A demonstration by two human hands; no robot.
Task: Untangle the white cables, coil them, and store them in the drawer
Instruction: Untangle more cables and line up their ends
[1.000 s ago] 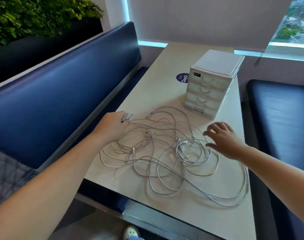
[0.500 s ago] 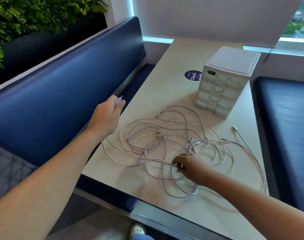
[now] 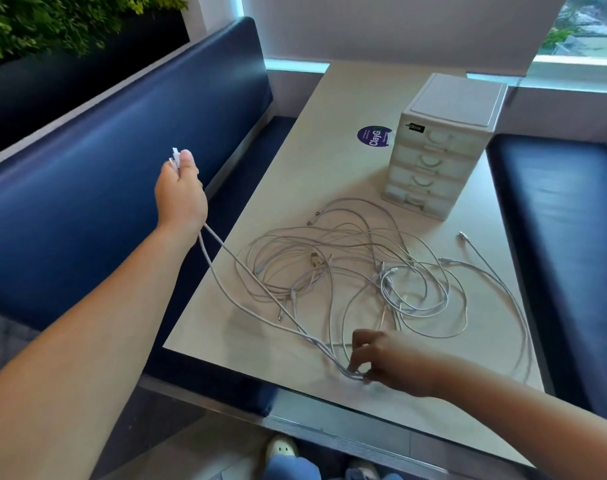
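Note:
A tangle of white cables (image 3: 357,271) lies spread over the middle of the beige table (image 3: 329,109). My left hand (image 3: 180,192) is raised off the table's left edge and grips the plug ends of two cables, whose cords run down from it to the table. My right hand (image 3: 388,358) pinches those cords near the table's front edge. A small white drawer unit (image 3: 440,147) with several shut drawers stands at the back right of the table.
A round purple sticker (image 3: 373,136) lies left of the drawer unit. Blue padded benches run along the left (image 3: 122,168) and right (image 3: 565,237) of the table. A loose cable end (image 3: 463,235) lies right of the tangle. Shoes show under the front edge.
My left hand has pulled further left and up, off the table, drawing two cords taut. My right hand has slid toward the front edge along those cords.

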